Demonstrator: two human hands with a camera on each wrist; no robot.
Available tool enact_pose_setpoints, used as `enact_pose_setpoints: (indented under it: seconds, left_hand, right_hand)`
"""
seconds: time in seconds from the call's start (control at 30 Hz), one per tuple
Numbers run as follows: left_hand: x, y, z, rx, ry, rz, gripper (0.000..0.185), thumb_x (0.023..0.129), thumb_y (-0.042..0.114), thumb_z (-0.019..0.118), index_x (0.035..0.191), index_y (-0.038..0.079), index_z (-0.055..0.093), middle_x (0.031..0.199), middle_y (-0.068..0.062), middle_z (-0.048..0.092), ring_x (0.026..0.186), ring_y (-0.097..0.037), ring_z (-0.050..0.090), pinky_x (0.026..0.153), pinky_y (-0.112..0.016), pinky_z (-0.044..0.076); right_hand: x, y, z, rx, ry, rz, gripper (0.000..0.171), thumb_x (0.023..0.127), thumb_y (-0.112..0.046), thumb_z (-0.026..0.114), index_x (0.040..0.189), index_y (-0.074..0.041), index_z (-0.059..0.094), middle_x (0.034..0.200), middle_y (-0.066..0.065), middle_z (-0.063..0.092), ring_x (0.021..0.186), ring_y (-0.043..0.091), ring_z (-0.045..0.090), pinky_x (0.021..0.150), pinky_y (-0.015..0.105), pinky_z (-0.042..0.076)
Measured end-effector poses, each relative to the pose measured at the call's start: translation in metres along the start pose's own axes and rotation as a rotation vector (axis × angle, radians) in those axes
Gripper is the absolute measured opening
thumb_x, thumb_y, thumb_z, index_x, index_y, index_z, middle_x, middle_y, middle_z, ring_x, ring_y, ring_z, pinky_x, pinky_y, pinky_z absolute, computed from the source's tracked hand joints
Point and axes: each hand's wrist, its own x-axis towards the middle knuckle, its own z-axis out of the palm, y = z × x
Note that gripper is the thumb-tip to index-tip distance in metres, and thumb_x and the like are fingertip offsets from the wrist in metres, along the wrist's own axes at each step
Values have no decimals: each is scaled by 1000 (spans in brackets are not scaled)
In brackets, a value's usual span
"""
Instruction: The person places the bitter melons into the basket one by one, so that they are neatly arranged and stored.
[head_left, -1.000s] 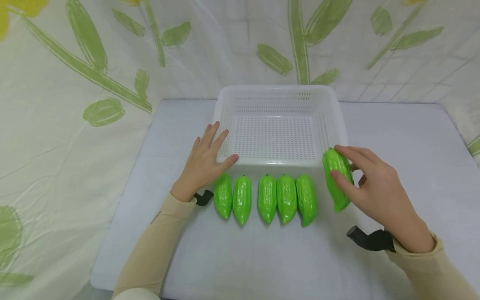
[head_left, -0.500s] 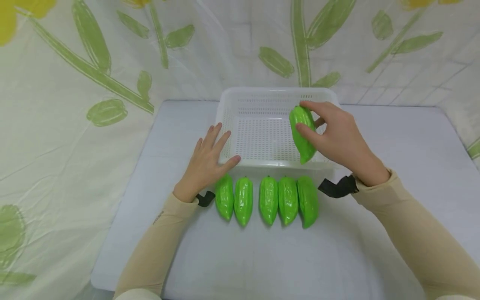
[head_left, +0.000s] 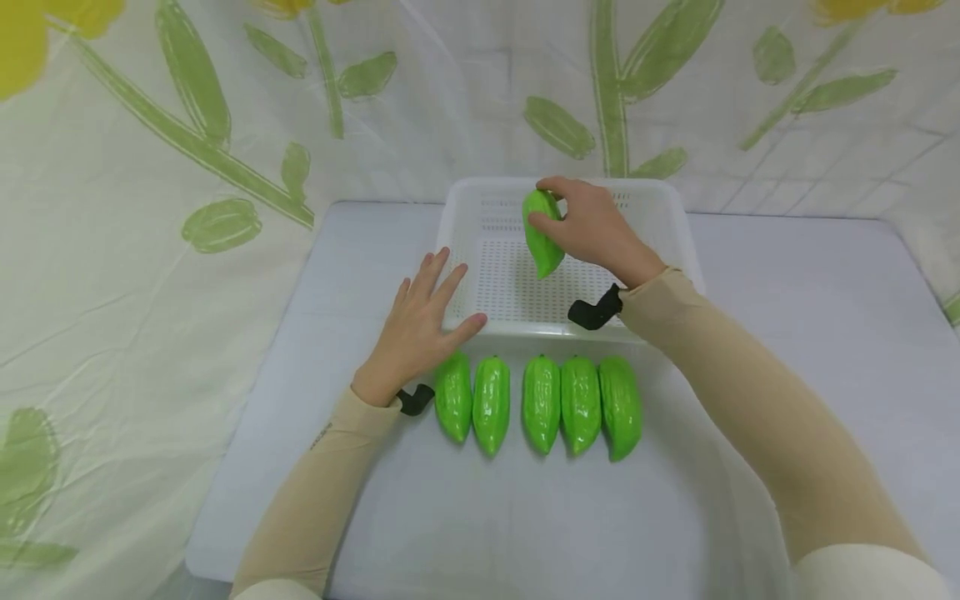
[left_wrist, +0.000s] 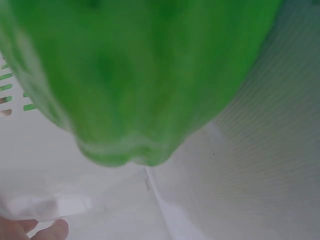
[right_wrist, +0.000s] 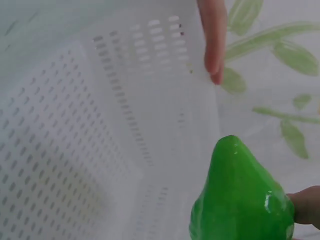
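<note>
Fruit (head_left: 543, 250), green, is above the basket (head_left: 525, 330), pinched in the right hand (head_left: 591, 222), likely so it won't slip. The left hand (head_left: 417, 330), gripping nothing, spreads at the basket's left, maybe to steady it. 5 more fruits (head_left: 542, 407) lie before the basket.

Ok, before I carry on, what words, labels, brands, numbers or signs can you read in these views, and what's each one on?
Nothing can be read. Left sleeve, near the cuff: a small line of dark print, too small and blurred to read.
No lettering shows on the white basket, the green ridged vegetable in the right hand, the row of five or the flower-patterned sheet.
</note>
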Motion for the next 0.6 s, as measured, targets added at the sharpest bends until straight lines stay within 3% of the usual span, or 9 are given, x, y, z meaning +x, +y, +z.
enact_pose_setpoints:
  seconds: [0.1, 0.23, 0.47, 0.6]
  left_hand:
    - [0, 0, 0, 5, 2, 2, 84, 101, 67, 48, 165, 15, 32, 177, -7, 8, 163, -31, 6, 124, -70, 16]
    - [1, 1, 0, 13, 9, 3, 82, 101, 62, 52, 165, 15, 32, 176, -8, 10, 163, -32, 7, 123, -70, 17]
    - [0, 1, 1, 11, 26, 12, 80, 101, 61, 53, 164, 14, 34, 176, -8, 11, 163, -33, 9, 123, -71, 19]
    - [0, 1, 1, 12, 35, 24, 82, 101, 64, 51, 164, 14, 34, 176, -9, 11, 163, -34, 10, 122, -71, 20]
  right_hand:
    - [15, 2, 12, -11, -44, 7, 59, 104, -36, 58, 155, -7, 48, 149, 18, 58, 132, 36, 57, 110, 50, 47]
    - [31, -1, 29, 32, -105, 30, 61, 104, -34, 59, 155, -5, 46, 147, 20, 57, 129, 33, 59, 101, 44, 55]
    - [49, -15, 56, 91, -196, 67, 61, 103, -30, 62, 154, -2, 45, 138, 19, 60, 96, 27, 70, 69, 33, 63]
    - [56, -19, 71, 78, -223, 58, 60, 102, -28, 62, 152, 1, 46, 138, 20, 59, 83, 24, 70, 62, 29, 62]
